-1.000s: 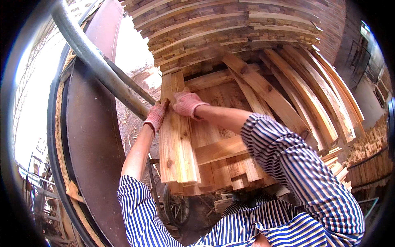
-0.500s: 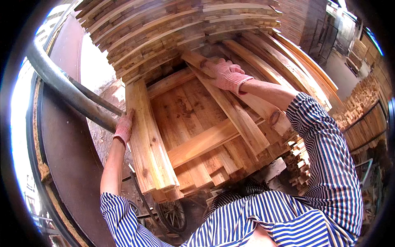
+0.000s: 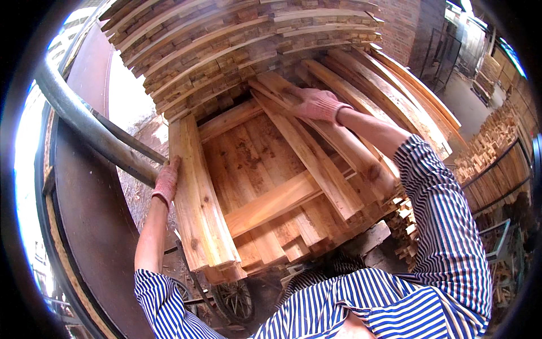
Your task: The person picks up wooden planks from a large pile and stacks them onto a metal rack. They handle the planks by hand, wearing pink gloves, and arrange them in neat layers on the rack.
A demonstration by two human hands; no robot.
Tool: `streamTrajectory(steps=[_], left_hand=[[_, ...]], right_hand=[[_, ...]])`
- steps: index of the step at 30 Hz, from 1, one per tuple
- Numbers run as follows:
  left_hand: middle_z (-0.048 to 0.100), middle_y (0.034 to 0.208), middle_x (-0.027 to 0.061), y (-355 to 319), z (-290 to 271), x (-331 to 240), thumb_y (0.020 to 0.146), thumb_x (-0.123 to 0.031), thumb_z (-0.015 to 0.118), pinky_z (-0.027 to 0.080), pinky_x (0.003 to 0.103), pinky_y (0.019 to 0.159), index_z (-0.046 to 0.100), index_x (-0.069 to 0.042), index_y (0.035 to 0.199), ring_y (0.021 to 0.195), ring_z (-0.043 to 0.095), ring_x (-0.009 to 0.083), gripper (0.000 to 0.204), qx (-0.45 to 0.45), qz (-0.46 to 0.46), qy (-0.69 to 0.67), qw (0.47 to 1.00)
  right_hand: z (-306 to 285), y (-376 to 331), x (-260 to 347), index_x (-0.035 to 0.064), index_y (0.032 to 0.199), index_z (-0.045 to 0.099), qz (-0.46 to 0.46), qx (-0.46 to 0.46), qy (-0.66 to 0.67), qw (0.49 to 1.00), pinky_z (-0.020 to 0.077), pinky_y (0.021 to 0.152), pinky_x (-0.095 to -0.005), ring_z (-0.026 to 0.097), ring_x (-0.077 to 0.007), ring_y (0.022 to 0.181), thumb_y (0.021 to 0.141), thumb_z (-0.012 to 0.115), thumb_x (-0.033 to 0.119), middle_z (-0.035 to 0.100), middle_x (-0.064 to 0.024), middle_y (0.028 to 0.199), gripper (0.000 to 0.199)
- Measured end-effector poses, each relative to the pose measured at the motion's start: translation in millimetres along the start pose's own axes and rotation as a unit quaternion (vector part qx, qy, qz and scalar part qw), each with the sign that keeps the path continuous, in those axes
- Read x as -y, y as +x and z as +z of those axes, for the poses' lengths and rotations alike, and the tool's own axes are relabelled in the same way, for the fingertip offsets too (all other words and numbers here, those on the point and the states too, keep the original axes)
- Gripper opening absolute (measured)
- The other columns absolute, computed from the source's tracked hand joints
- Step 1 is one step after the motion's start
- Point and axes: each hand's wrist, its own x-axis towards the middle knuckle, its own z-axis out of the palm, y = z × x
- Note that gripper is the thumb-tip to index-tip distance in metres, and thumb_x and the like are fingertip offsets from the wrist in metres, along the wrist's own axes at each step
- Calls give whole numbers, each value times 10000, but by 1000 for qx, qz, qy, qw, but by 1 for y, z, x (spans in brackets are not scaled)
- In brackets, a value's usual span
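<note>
My right hand [image 3: 317,105], in a pink knitted glove, is closed on the far part of a plank [image 3: 353,144]. The plank's near end is smeared by motion. Just left of it, another plank [image 3: 316,161] lies slanting over a crosswise wooden strip [image 3: 274,203]. My left hand [image 3: 166,181], also gloved, rests with fingers stretched along the outer edge of the left-hand plank [image 3: 197,198]. Its thumb is hidden. Beneath these, a layer of boards [image 3: 240,164] lies side by side, and a second strip [image 3: 231,120] crosses at the far end.
A tall stack of boards [image 3: 226,62] in layers rises at the far side. More loose planks [image 3: 372,90] lie to the right. A thick metal pipe [image 3: 96,127] curves in beside my left hand. Below are a spoked wheel [image 3: 234,299] and wood piles [image 3: 491,152] at right.
The plank in my right hand has shifted left and its near end swung, now blurred. My left hand stays at the left plank's edge. The whole view has drifted slightly.
</note>
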Motion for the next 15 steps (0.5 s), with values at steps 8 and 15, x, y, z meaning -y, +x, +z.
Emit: streamTrajectory(steps=[8,15], left_hand=[[547,1370,307,29,-34,56,989,-598,393,397,449,1073,510,18,1394,1276,520,442,747,-2,50,126,991],[598,1327,286,25,-16,28,975,-589,436,413,436,1048,548,5,1368,1262,557,398,721,-12,9,40,999]], right_hand=[[-9,15,63,163,1540,362,-9,-2,-24,1000,526,946,-446,652,-363,1158,750,725,490,656,-250,1256,930],[77,26,166,-15,1369,504,-93,-5,-12,996,564,754,-595,687,-432,1043,893,523,358,672,-260,1215,605]])
